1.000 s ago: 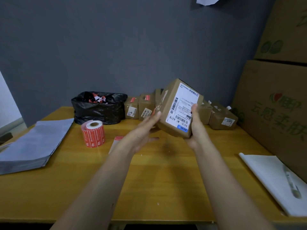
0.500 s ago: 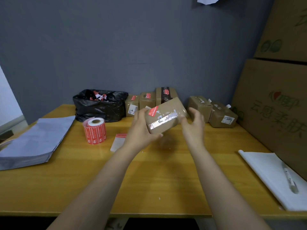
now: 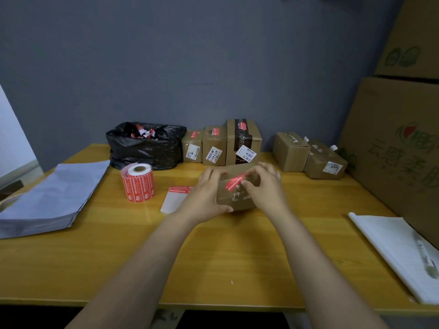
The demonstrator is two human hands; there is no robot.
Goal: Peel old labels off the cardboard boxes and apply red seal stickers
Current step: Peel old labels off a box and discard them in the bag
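Box (image 3: 236, 199) lowered to table (image 3: 213, 257), rear label (image 3: 246, 154) 4303

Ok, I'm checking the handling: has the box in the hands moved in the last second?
Yes. The box has come down from in front of the row of labelled boxes to the table.

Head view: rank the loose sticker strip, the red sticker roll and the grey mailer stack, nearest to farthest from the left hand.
1. Sticker strip, right beside the left hand.
2. Red sticker roll, further left.
3. Grey mailer stack, at the far left.
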